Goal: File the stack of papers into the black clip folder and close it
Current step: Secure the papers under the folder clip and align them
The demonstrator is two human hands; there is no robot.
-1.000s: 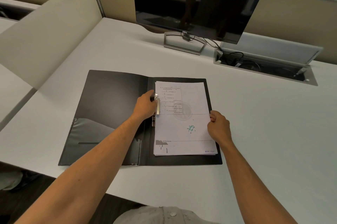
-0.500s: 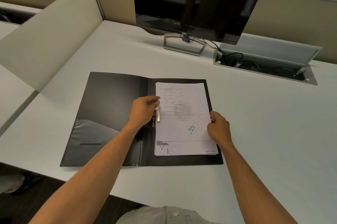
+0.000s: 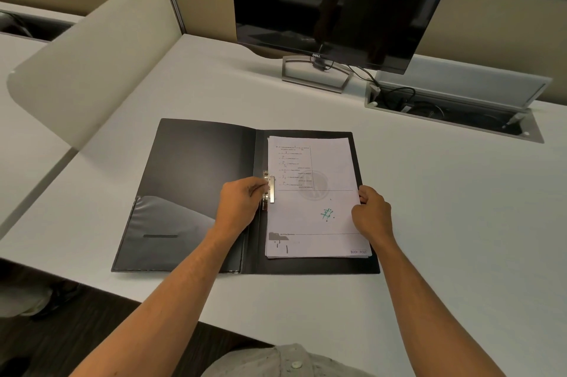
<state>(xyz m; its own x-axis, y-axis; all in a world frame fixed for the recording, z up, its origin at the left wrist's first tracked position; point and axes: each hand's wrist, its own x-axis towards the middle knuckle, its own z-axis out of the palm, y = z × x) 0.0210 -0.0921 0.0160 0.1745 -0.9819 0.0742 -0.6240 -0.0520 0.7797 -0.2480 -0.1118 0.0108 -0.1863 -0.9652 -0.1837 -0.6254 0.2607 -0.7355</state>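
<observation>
Pinching the metal clip (image 3: 269, 189) at the folder's spine, the left hand (image 3: 241, 206) has its grip on the lever, while the right hand (image 3: 372, 214) grasps the right edge of the papers (image 3: 313, 201). These lie on the right half of the open folder (image 3: 196, 180), flat on the worktop (image 3: 445, 208). Thin sheets look light, floppy and prone to fanning, so holding both edges seems wise; the stiff cover should swing shut from its far-left edge.

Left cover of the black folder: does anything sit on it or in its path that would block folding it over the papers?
Only the left hand, which reaches across the left cover to the metal clip. Nothing else visible lies on it.
</observation>
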